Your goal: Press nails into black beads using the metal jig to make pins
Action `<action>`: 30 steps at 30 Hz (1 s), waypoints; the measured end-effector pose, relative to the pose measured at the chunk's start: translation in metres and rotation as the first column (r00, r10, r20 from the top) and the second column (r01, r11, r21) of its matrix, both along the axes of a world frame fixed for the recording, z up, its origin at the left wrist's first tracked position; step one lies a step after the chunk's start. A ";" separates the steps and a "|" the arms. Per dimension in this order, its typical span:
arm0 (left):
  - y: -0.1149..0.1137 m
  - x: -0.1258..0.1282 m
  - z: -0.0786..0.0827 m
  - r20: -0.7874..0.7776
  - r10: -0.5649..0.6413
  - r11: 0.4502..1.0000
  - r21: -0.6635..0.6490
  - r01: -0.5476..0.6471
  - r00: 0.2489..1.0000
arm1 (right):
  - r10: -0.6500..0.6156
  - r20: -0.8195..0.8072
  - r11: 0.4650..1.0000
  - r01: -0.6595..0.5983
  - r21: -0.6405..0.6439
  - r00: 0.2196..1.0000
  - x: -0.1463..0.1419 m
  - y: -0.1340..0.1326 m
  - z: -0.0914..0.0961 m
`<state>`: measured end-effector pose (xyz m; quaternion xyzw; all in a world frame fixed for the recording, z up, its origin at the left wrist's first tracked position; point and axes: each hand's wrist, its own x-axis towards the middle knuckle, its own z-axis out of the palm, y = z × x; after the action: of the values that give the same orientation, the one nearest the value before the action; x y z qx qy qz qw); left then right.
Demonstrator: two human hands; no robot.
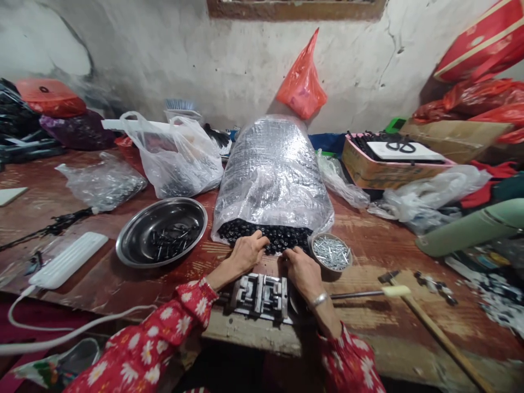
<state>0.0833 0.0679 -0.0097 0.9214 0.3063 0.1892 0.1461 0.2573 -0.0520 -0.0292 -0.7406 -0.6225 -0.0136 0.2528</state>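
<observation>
A large clear plastic sack point(274, 169) lies with its mouth toward me, and small round black parts point(282, 238) spill at its opening. At the left of that mouth, my left hand point(249, 251) has its fingers curled over the black parts. My right hand point(303, 270) is at the front edge of the pile, thumb and fingers drawn together. Whatever the fingertips hold is too small to make out. Just below the hands sits a metal jig point(260, 296) with two slotted halves. Right of the sack's mouth stands a small bowl of metal pins point(331, 252).
A steel bowl point(135, 240) with black pieces stands at left, near a white power strip point(73, 259). A hammer point(438, 327) and a light-handled rod point(368, 293) lie at right. A green bottle point(470, 226) and a box of black parts point(376, 169) are farther right.
</observation>
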 end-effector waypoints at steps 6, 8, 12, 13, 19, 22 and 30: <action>0.000 -0.017 0.001 0.087 -0.040 0.999 -0.012 0.042 0.995 | 0.048 -0.130 0.999 -0.046 0.020 0.990 0.003 -0.013 0.005; -0.008 -0.028 0.005 0.122 -0.048 0.998 -0.027 0.051 0.991 | 0.082 -0.204 0.996 -0.075 0.045 0.976 0.001 -0.023 0.012; -0.031 -0.052 0.016 0.211 -0.088 0.991 -0.082 0.107 0.973 | 0.169 -0.397 0.985 -0.136 0.110 0.902 -0.012 -0.045 0.023; -0.037 -0.058 0.017 0.230 -0.105 0.987 -0.095 0.129 0.968 | 0.187 -0.415 0.981 -0.151 0.119 0.891 -0.016 -0.050 0.024; -0.059 -0.078 0.008 0.130 -0.167 0.980 -0.090 0.179 0.977 | 0.212 -0.244 0.977 -0.199 0.078 0.946 -0.038 -0.064 0.020; -0.061 -0.076 0.005 0.098 -0.113 0.986 -0.108 0.123 0.989 | 0.183 -0.190 0.983 -0.176 0.051 0.965 -0.044 -0.064 0.018; -0.062 -0.078 0.007 0.122 -0.059 0.978 -0.194 0.083 0.991 | 0.115 -0.199 0.993 -0.117 0.001 0.973 -0.050 -0.063 0.017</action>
<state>0.0052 0.0058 -0.0030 0.9001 0.2815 0.2054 0.2615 0.2075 -0.1154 -0.0121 -0.7020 -0.6363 0.0786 0.3101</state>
